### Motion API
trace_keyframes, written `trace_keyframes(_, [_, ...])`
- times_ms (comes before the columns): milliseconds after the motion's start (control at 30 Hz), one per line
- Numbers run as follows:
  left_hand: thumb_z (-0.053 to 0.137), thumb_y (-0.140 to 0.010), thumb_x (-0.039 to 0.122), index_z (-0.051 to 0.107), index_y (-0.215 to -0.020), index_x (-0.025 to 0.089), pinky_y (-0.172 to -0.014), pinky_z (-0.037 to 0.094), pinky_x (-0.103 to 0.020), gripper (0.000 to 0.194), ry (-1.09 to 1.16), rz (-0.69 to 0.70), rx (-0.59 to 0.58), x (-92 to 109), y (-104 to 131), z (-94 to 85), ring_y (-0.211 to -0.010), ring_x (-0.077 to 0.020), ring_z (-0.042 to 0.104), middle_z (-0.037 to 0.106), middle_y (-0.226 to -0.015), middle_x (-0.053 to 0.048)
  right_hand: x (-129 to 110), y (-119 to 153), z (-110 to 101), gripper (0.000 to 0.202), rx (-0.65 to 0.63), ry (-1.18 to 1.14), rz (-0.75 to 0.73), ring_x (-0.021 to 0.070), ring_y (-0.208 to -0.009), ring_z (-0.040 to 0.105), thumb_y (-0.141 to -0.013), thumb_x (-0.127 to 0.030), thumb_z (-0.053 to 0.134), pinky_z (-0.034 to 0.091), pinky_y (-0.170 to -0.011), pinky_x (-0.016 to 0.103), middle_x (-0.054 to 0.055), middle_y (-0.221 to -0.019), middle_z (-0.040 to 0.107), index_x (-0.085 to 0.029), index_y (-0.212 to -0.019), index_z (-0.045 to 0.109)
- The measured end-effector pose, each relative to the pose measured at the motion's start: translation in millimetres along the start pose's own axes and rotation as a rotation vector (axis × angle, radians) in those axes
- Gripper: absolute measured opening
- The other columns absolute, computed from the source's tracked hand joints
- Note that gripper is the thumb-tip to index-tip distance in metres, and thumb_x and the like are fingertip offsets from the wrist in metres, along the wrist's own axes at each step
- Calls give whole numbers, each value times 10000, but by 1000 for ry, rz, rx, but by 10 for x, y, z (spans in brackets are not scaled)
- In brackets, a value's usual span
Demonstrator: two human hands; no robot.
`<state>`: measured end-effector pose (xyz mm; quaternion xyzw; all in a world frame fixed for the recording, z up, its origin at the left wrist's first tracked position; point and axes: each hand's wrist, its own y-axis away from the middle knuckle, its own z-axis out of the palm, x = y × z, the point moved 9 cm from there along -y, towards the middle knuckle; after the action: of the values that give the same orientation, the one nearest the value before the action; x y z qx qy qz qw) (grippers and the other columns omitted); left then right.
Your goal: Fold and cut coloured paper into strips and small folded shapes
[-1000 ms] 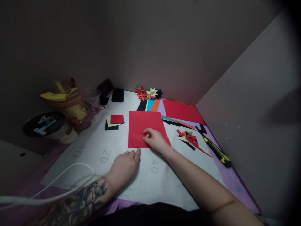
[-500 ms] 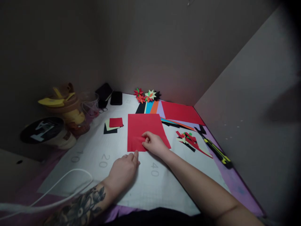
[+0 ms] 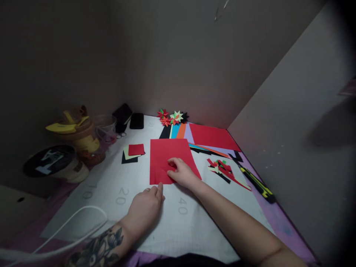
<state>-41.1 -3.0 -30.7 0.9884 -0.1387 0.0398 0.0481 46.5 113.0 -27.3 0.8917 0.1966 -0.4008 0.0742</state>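
The right hand (image 3: 182, 172), thumb and index apart on nothing, should press the red sheet (image 3: 169, 150) flat — left hand (image 3: 146, 207), grip unclear, steadying it toward the near edge of the mat (image 3: 172, 233).

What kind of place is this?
It looks like a paper-craft table: there's a red paper sheet in the middle, folded paper stars at the back, and a pile of paper scraps on the right.

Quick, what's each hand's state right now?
Left hand: partly curled at the near edge of the red paper sheet; grip can't be told.
Right hand: partly open over that sheet, nothing visibly held.
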Motion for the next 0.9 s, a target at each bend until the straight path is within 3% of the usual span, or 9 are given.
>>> trace_keyframes(167, [334,-925,215,479,-1275,107,-684,485,-365,395,16,3,2,-3,0,20,-833,-248,608,636,-939,-141,-184,-69,99,347,-146,48,-136,171,-928,545,-725,-171,630,420,-816,294,68,-1044,550,-175,-1068,581])
trace_keyframes(333, [325,-928,234,479,-1271,113,-691,475,-374,395,29,14,38,5,24,-48,-830,-247,594,631,-923,-124,-268,-122,185,458,-256,174,-138,181,-883,527,-636,-252,733,406,-765,288,60,-1016,536,-174,-1064,588])
trace_keyframes(533, [423,-891,254,603,-1018,186,-770,450,-364,230,192,-40,209,-136,11,-329,-903,-229,540,587,-986,-94,-275,-157,215,453,-281,200,-151,184,-855,513,-585,-283,763,397,-714,273,43,-960,536,-182,-987,581])
trace_keyframes(667, [482,-855,246,604,-1009,185,-828,431,-367,206,319,-84,247,-305,-60,-379,-939,-225,530,595,-991,-91,-300,-87,146,419,-252,185,-170,178,-857,520,-629,-220,714,389,-713,265,50,-977,541,-188,-1022,571])
trace_keyframes(767, [529,-821,265,576,-1063,182,-848,430,-387,260,379,-91,253,-380,-90,-353,-955,-234,535,609,-1009,-91,-309,5,59,399,-230,209,-165,186,-862,517,-639,-177,682,384,-719,273,60,-968,550,-177,-1023,574])
trace_keyframes(900, [603,-757,322,483,-1219,168,-884,427,-416,502,412,-104,282,-423,-89,-343,-1056,-270,516,582,-1165,-117,-293,121,36,396,-301,46,-131,168,-866,531,-640,-119,646,411,-730,267,51,-990,567,-182,-1023,568])
